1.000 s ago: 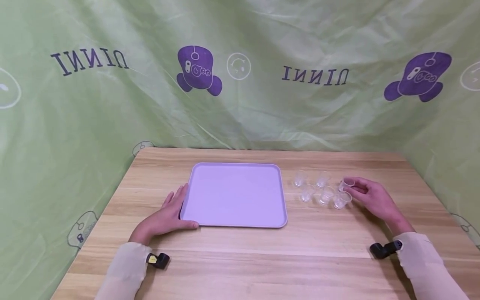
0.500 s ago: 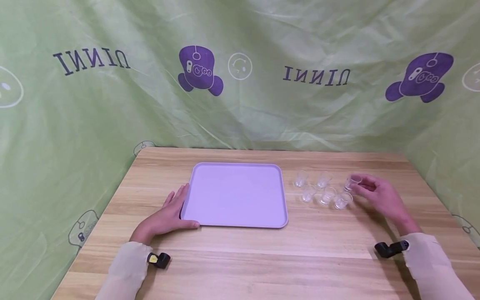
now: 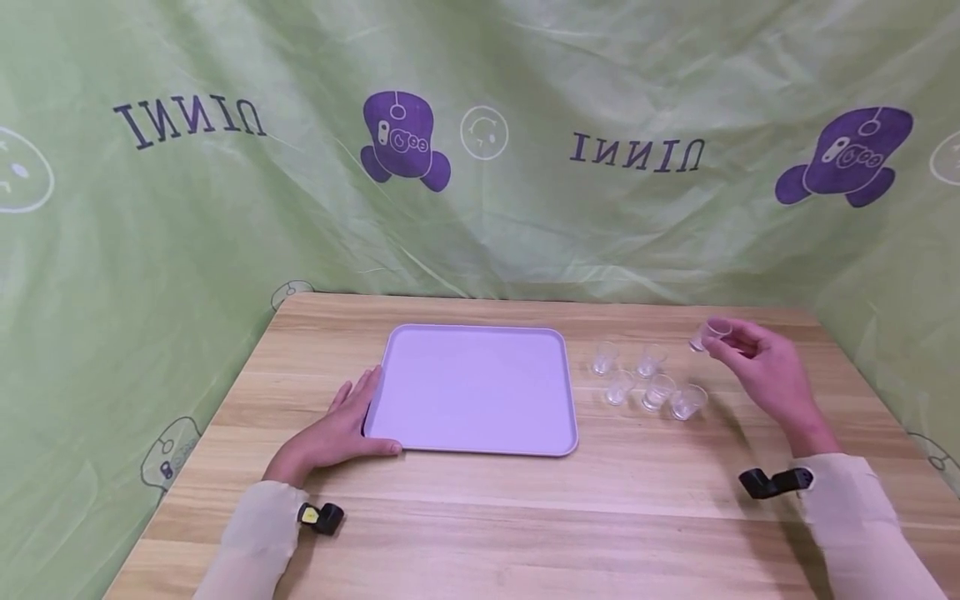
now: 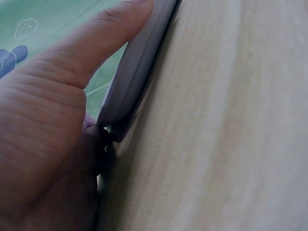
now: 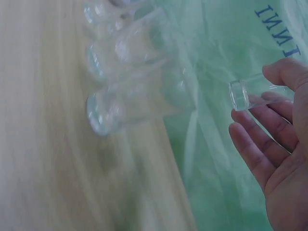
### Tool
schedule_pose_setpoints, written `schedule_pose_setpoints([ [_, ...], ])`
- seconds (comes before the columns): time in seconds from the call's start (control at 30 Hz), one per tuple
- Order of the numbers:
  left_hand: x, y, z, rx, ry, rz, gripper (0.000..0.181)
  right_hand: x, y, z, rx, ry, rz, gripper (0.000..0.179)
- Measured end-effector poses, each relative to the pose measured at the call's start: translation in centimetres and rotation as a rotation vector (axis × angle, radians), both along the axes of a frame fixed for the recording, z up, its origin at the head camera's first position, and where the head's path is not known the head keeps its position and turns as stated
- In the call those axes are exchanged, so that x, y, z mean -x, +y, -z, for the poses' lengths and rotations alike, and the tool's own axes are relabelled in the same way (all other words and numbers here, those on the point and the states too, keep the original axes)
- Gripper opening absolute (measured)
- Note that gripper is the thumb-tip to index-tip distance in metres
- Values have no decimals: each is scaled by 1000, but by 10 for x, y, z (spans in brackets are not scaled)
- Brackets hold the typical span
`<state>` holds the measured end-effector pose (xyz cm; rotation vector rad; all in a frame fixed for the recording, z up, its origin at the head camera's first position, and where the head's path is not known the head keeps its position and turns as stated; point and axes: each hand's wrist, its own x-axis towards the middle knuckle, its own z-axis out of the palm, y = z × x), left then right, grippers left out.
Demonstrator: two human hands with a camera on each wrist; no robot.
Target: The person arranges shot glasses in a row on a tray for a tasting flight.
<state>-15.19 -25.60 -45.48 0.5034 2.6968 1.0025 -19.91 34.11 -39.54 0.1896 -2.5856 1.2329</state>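
My right hand (image 3: 772,367) pinches a small clear shot glass (image 3: 707,333) between thumb and fingers, raised above the table behind the other glasses. In the right wrist view the held shot glass (image 5: 245,94) shows its thick base pointing left. Several more clear shot glasses (image 3: 657,392) stand upright on the table in two loose rows, left of my right hand. A light purple rectangular tray (image 3: 472,389) lies flat to their left. At its near left corner rests my left hand (image 3: 341,429), fingers extended along the side and thumb (image 4: 110,29) on the near edge.
The wooden table (image 3: 510,525) stretches in front of the tray and glasses. A green printed curtain (image 3: 525,225) hangs right behind its far edge and along both sides. Each wrist wears a small black camera (image 3: 776,483).
My right hand has lifted one shot glass from the back right of the group, up and away from the others. My left hand and the tray stay in place.
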Motion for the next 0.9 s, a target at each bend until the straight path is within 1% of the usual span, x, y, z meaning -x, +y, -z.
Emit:
schedule_pose_setpoints([
  [0.13,0,0,0,2,3,-7,131,3,-15,-5,28,18,-46,41],
  [0.27,0,1,1,5,3,-7,132,5,-30,-7,60,35,-112,39],
  [0.5,-2,0,3,-2,18,-1,131,4,-60,-9,82,61,-178,34],
  [0.63,-3,0,4,-3,14,1,131,2,-77,-7,79,33,-226,34],
  [0.77,-3,0,4,-3,5,-11,132,2,-94,-5,79,1,-270,34],
  [0.9,-1,-1,2,2,2,-10,132,4,-111,-3,124,-28,-317,33],
])
